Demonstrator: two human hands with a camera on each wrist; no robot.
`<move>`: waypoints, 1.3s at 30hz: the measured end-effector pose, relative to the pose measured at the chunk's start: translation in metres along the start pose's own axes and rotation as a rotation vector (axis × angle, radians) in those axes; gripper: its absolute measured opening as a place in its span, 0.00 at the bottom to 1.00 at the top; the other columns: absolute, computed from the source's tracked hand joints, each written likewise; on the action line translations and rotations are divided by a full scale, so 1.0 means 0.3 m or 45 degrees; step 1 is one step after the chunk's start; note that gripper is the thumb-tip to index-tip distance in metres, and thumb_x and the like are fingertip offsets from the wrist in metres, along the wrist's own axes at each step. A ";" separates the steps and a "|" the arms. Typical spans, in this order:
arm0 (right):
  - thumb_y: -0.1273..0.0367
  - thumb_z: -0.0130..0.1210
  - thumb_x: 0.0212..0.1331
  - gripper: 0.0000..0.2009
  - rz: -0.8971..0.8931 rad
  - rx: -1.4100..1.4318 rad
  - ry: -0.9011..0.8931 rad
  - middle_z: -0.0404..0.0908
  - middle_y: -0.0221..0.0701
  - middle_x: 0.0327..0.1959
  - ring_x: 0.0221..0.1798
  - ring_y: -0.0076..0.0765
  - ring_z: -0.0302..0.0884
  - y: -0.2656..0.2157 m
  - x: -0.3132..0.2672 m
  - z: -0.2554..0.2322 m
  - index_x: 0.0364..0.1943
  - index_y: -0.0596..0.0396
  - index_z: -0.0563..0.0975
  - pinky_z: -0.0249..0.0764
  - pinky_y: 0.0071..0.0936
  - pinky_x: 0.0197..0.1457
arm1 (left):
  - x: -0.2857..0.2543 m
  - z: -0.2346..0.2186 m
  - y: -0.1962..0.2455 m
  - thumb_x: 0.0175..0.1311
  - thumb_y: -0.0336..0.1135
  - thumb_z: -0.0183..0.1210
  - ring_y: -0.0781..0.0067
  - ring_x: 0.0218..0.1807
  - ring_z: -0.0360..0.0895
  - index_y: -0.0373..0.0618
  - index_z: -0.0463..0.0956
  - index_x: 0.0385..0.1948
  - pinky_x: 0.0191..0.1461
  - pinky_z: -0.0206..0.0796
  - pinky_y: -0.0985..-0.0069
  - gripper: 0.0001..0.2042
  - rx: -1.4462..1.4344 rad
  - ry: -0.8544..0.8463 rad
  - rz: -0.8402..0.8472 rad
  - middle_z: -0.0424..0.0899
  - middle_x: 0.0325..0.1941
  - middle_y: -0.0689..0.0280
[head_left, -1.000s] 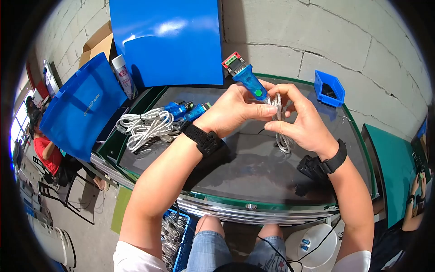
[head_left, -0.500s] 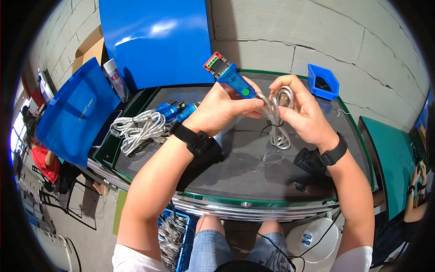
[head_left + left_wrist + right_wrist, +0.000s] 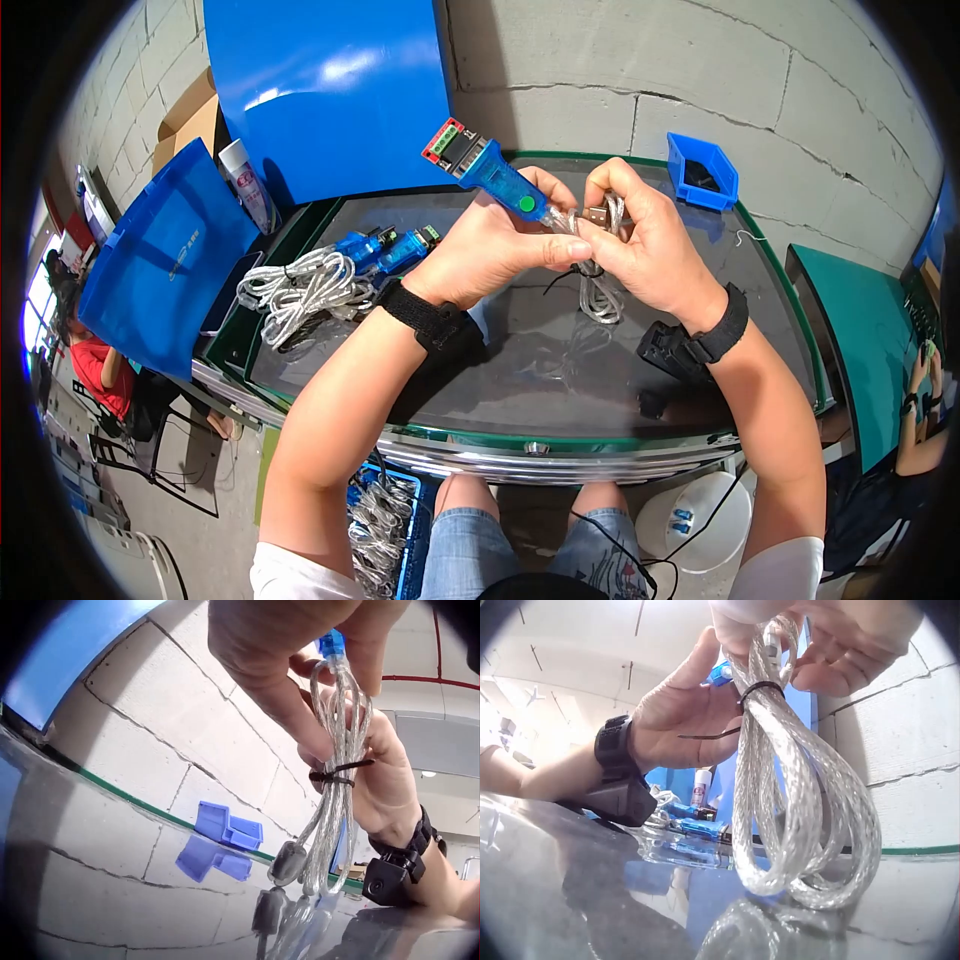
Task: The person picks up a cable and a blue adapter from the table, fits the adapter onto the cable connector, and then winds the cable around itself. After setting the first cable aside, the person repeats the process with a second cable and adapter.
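Note:
My left hand (image 3: 497,245) pinches a USB serial adapter cable where its clear blue plug (image 3: 505,185) meets the cord. A green dot marks the plug, and a red-and-green terminal block (image 3: 444,143) sits on its far end. Thumb and fingers of my right hand (image 3: 645,238) grip the top of the folded silver cord, beside the metal USB end (image 3: 597,215). Black cable tie (image 3: 762,688) binds the cord below the fingers. The bundle's loops (image 3: 330,840) hang down close over the shiny tabletop, with a grey cylindrical lump (image 3: 288,862) on the cord.
Several more bundled adapter cables (image 3: 305,290) lie on the table at left, near a spray can (image 3: 247,185). A small blue bin (image 3: 702,172) stands at the back right. Below the table edge are a blue crate of cables (image 3: 382,535) and a white bucket (image 3: 695,530).
My right hand has closed in on the left, and its fingers now grip the cord's top, where a loop stood up before. The whole head view has shifted slightly.

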State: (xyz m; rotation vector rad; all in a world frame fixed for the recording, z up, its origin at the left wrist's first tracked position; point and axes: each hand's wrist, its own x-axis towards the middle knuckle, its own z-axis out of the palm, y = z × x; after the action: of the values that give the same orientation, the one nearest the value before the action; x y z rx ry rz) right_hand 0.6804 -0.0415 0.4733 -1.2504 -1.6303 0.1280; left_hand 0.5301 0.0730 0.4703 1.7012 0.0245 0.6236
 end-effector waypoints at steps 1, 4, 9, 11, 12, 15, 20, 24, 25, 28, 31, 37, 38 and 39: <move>0.72 0.57 0.54 0.09 0.004 0.000 -0.001 0.68 0.24 0.25 0.27 0.17 0.64 0.008 0.000 0.002 0.33 0.55 0.66 0.64 0.18 0.29 | 0.000 0.007 0.005 0.51 0.33 0.69 0.76 0.36 0.78 0.40 0.71 0.41 0.41 0.74 0.79 0.18 0.051 0.016 -0.008 0.77 0.34 0.67; 0.70 0.57 0.57 0.10 -0.054 0.180 -0.028 0.70 0.23 0.26 0.28 0.16 0.66 0.024 -0.004 0.001 0.36 0.54 0.67 0.65 0.18 0.28 | -0.007 0.008 0.021 0.50 0.32 0.69 0.76 0.37 0.78 0.40 0.71 0.42 0.42 0.74 0.79 0.19 0.030 0.058 -0.062 0.77 0.35 0.67; 0.69 0.55 0.60 0.11 0.219 0.423 -0.275 0.72 0.25 0.39 0.38 0.18 0.72 0.011 -0.008 -0.056 0.44 0.51 0.68 0.73 0.17 0.35 | -0.008 -0.006 0.020 0.50 0.30 0.66 0.76 0.37 0.78 0.40 0.72 0.41 0.42 0.75 0.78 0.17 0.031 0.071 -0.059 0.78 0.33 0.67; 0.70 0.54 0.60 0.12 0.235 0.519 -0.354 0.70 0.26 0.43 0.45 0.19 0.71 0.020 -0.007 -0.065 0.47 0.51 0.68 0.75 0.17 0.37 | -0.008 -0.008 0.020 0.50 0.29 0.63 0.75 0.37 0.78 0.40 0.73 0.40 0.43 0.75 0.77 0.14 0.046 0.089 -0.089 0.78 0.33 0.66; 0.70 0.54 0.60 0.12 0.232 0.513 -0.353 0.70 0.26 0.43 0.45 0.19 0.71 0.022 -0.007 -0.064 0.47 0.51 0.68 0.75 0.17 0.37 | -0.007 -0.006 0.019 0.50 0.29 0.63 0.75 0.37 0.78 0.40 0.73 0.40 0.43 0.75 0.77 0.14 0.046 0.086 -0.083 0.78 0.33 0.66; 0.71 0.53 0.60 0.12 0.283 0.558 -0.344 0.69 0.25 0.42 0.44 0.20 0.71 0.019 -0.006 -0.061 0.47 0.52 0.67 0.78 0.21 0.39 | -0.002 -0.002 0.021 0.51 0.29 0.62 0.75 0.37 0.78 0.40 0.73 0.38 0.42 0.75 0.77 0.13 0.029 0.061 -0.071 0.78 0.33 0.66; 0.69 0.55 0.59 0.09 0.178 0.437 -0.237 0.71 0.26 0.35 0.40 0.19 0.71 0.021 -0.010 -0.048 0.40 0.55 0.70 0.74 0.18 0.35 | -0.004 -0.001 0.016 0.54 0.28 0.61 0.76 0.37 0.78 0.39 0.72 0.38 0.41 0.76 0.76 0.11 0.082 -0.009 -0.097 0.77 0.35 0.65; 0.66 0.60 0.56 0.11 -0.199 -0.079 -0.090 0.71 0.27 0.28 0.33 0.19 0.69 0.021 0.011 -0.042 0.27 0.59 0.73 0.67 0.17 0.27 | -0.007 0.019 0.003 0.56 0.29 0.61 0.77 0.37 0.77 0.39 0.70 0.41 0.40 0.75 0.76 0.13 0.002 0.054 -0.065 0.77 0.35 0.65; 0.64 0.60 0.56 0.13 -0.264 -0.094 -0.058 0.70 0.28 0.27 0.27 0.21 0.68 0.035 0.015 -0.035 0.24 0.59 0.73 0.65 0.18 0.24 | -0.007 0.020 -0.002 0.56 0.30 0.62 0.76 0.37 0.77 0.40 0.69 0.42 0.41 0.75 0.76 0.15 -0.028 0.075 -0.040 0.76 0.35 0.66; 0.65 0.58 0.59 0.12 -0.029 0.066 -0.067 0.69 0.28 0.26 0.24 0.21 0.67 0.003 0.009 -0.043 0.25 0.60 0.74 0.65 0.19 0.24 | -0.004 0.018 -0.004 0.56 0.31 0.63 0.76 0.38 0.76 0.40 0.66 0.46 0.43 0.73 0.76 0.18 -0.053 0.060 -0.025 0.75 0.37 0.66; 0.65 0.55 0.61 0.12 -0.029 0.002 0.055 0.69 0.27 0.26 0.23 0.19 0.67 0.027 0.013 -0.038 0.25 0.60 0.74 0.65 0.19 0.24 | -0.003 0.028 -0.002 0.56 0.30 0.63 0.76 0.40 0.76 0.40 0.66 0.48 0.47 0.70 0.76 0.19 0.034 0.008 -0.005 0.75 0.39 0.66; 0.66 0.53 0.62 0.12 0.099 0.198 0.173 0.70 0.29 0.28 0.25 0.22 0.68 0.045 0.009 -0.005 0.27 0.62 0.74 0.66 0.20 0.29 | 0.008 0.020 -0.026 0.56 0.24 0.62 0.70 0.48 0.78 0.34 0.66 0.49 0.53 0.69 0.74 0.20 0.068 -0.119 -0.120 0.79 0.45 0.62; 0.66 0.53 0.62 0.12 0.103 0.202 0.174 0.70 0.29 0.28 0.25 0.22 0.68 0.051 0.008 -0.007 0.27 0.62 0.74 0.66 0.20 0.29 | 0.006 0.016 -0.026 0.56 0.24 0.62 0.70 0.48 0.78 0.34 0.66 0.49 0.53 0.69 0.74 0.20 0.068 -0.120 -0.126 0.79 0.45 0.62; 0.66 0.53 0.62 0.12 -0.059 0.040 0.179 0.69 0.30 0.29 0.26 0.22 0.68 0.062 0.011 -0.016 0.27 0.62 0.74 0.66 0.21 0.31 | 0.005 0.011 -0.022 0.56 0.22 0.61 0.73 0.45 0.78 0.34 0.67 0.46 0.50 0.70 0.77 0.17 0.043 -0.088 -0.158 0.79 0.41 0.63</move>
State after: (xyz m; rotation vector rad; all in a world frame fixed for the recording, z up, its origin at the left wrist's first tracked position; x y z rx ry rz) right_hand 0.6965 -0.0329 0.4662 -1.1706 -1.5291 0.0352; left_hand 0.5347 0.0721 0.4644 1.7382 0.0914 0.4740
